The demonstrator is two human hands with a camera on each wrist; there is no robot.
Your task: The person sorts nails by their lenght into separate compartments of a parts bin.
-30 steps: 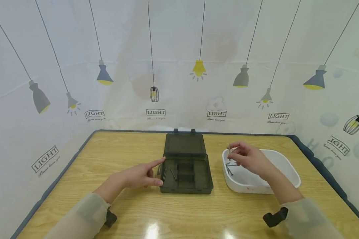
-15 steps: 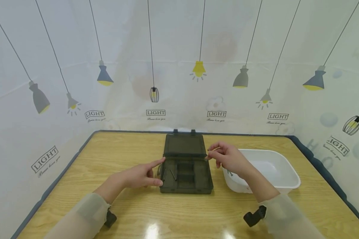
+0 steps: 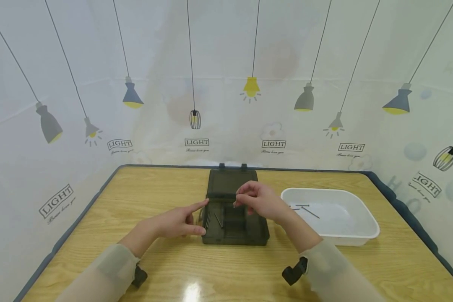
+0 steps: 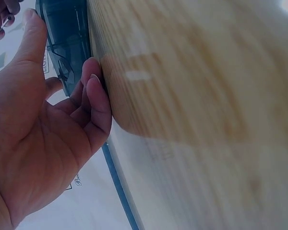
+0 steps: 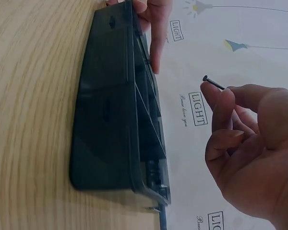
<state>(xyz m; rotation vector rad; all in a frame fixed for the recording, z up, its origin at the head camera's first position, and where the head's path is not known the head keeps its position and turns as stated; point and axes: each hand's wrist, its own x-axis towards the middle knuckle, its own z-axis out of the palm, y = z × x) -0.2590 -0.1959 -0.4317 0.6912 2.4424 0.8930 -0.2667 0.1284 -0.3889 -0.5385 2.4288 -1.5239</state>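
A nail (image 5: pixel 214 82) with a flat round head is pinched between the thumb and fingertips of my right hand (image 3: pixel 262 202), which hovers over the dark translucent divided box (image 3: pixel 257 233). In the right wrist view the nail points up and away from the box. The box's lid (image 3: pixel 228 180) lies back, away from me. My left hand (image 3: pixel 173 221) touches the box's left side, index finger and thumb stretched along it; the other fingers curl loosely beneath in the left wrist view. Several nails (image 3: pixel 219 220) lie in the left compartment. My right hand covers part of the box's back right.
To the right stands a white plastic basin (image 3: pixel 368 222) with several nails (image 3: pixel 310 212) in its left part. Both rest on a wooden table (image 3: pixel 166 268). A printed cloth backdrop (image 3: pixel 226 100) rises behind the table's dark far edge.
My right hand has carried the nail leftward from the white basin to above the box, uncovering the nails in the basin. The left hand has stayed in place.
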